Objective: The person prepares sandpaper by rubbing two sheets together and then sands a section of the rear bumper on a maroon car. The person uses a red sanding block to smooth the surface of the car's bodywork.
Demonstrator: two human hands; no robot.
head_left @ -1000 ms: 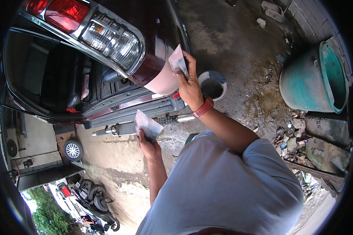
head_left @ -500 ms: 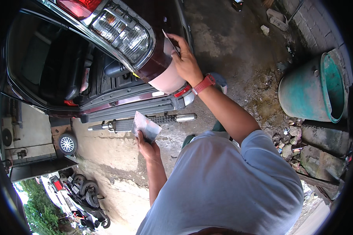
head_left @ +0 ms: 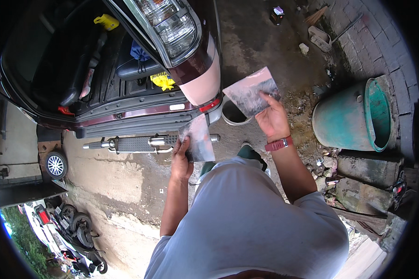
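My left hand (head_left: 181,162) is closed on a thin flat sheet (head_left: 201,139), smeared pale pink and grey. My right hand (head_left: 273,122), with a red watch at the wrist, pinches a second square sheet (head_left: 249,93) by its near corner. That one has a pink band along the far edge and dark grey streaks below. Both sheets are held up in front of me, apart from each other. Ahead is the rear corner of a dark maroon vehicle, with a clear-lensed tail light (head_left: 177,37). Below the light, a smooth pink patch (head_left: 202,88) covers the bodywork; neither hand touches it.
A bucket (head_left: 237,123) stands beside the vehicle's corner. A large green barrel (head_left: 342,118) leans at the right, with rubble (head_left: 328,165) near it. A step bar (head_left: 135,143) lies below the bumper. Left are a loose wheel (head_left: 56,165) and motorcycles (head_left: 81,225).
My right hand has come away from the vehicle's corner, moving right and nearer, and its sheet now shows its face. My left hand has shifted slightly right with its sheet. The view has shifted.
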